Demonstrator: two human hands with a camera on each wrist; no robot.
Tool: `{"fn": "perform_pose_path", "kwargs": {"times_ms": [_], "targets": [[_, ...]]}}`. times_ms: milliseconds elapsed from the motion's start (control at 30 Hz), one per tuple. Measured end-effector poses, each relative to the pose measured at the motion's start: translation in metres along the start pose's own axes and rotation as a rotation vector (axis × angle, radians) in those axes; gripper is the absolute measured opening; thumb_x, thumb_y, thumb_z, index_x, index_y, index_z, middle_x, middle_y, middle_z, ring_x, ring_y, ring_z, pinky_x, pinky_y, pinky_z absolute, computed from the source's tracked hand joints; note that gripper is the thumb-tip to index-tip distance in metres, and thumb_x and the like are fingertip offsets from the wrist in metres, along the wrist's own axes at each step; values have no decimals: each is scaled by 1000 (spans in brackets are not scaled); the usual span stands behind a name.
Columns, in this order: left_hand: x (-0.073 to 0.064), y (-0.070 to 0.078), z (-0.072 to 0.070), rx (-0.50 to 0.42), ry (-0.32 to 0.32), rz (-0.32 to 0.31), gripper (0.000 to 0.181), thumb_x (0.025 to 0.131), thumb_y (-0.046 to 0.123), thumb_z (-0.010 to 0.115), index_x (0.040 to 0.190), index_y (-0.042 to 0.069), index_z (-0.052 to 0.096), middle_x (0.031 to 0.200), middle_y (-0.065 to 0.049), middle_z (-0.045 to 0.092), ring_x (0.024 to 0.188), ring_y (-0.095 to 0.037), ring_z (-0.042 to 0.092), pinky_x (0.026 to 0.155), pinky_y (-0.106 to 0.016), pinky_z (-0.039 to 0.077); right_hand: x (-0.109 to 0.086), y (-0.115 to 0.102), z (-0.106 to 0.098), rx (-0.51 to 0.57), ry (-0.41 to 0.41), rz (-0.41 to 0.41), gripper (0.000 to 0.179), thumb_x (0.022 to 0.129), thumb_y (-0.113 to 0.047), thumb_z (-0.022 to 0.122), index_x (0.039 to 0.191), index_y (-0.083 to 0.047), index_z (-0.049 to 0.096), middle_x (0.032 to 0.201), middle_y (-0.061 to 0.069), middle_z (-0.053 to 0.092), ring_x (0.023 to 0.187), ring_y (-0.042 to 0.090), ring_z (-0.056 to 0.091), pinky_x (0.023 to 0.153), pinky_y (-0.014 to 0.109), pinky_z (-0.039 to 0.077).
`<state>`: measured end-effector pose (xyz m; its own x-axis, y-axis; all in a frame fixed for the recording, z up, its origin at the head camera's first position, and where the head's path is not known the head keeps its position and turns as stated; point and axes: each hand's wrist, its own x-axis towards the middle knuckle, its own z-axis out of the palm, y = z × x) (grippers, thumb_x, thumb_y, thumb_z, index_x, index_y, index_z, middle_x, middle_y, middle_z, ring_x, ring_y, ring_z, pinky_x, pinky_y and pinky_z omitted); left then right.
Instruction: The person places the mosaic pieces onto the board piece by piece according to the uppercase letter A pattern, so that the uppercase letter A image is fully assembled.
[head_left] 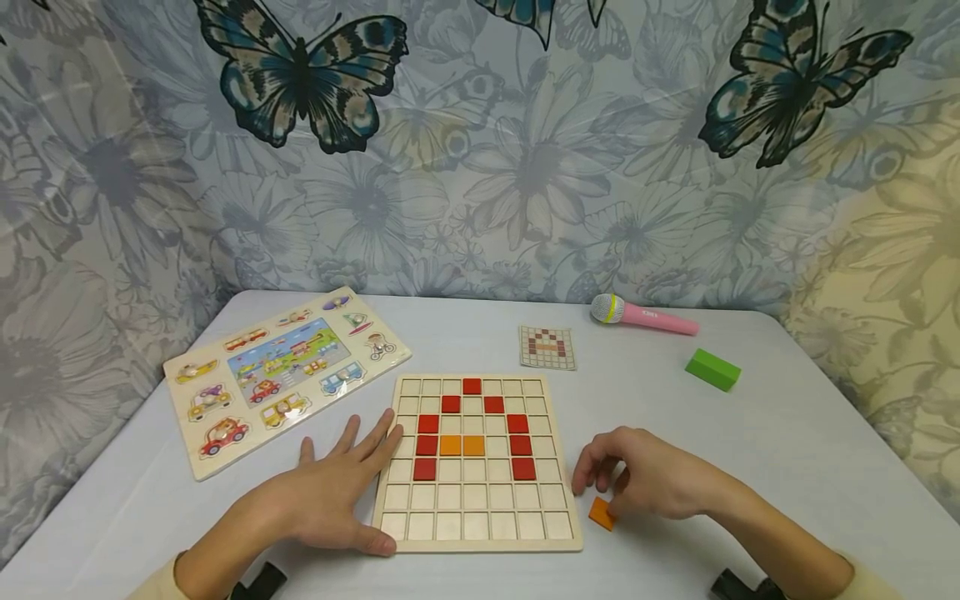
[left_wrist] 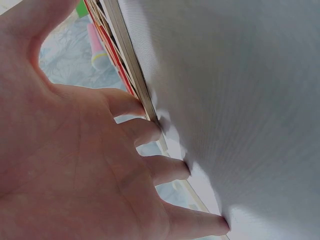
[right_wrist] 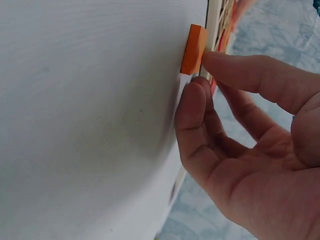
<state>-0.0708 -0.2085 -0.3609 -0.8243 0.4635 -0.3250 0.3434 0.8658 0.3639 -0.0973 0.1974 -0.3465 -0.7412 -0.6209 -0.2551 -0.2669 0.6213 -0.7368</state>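
A square wooden grid board (head_left: 477,546) lies at the middle of the table, with red tiles (head_left: 424,469) in an arched outline and two orange tiles (head_left: 473,446) side by side inside it. My left hand (head_left: 333,492) spreads flat along the board's left side, thumb at its lower left corner and forefinger at its edge. Just off the board's right side, a loose orange tile (right_wrist: 194,50) sits at my right thumb's tip. My right hand (head_left: 652,475) bends its other fingers beside the tile, and the forefinger's tip stands apart from it.
A vehicle picture puzzle (head_left: 300,367) lies at the left. Behind the board is a small pattern card (head_left: 547,347). Toward the back right lie a pink toy microphone (head_left: 652,317) and a green block (head_left: 712,369). A flowered cloth (head_left: 480,167) hangs behind the table.
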Motion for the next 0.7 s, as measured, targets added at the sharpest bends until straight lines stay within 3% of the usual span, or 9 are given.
{"fn": "perform_pose_path", "kwargs": {"times_ms": [700], "targets": [[-1, 1, 0, 2, 3, -4, 130, 71, 77, 79, 168, 15, 18, 178, -4, 0, 159, -53, 5, 98, -95, 5, -7, 7, 2, -14, -42, -142, 49, 70, 16, 67, 98, -24, 76, 100, -1, 67, 89, 17, 61, 69, 23, 53]]}}
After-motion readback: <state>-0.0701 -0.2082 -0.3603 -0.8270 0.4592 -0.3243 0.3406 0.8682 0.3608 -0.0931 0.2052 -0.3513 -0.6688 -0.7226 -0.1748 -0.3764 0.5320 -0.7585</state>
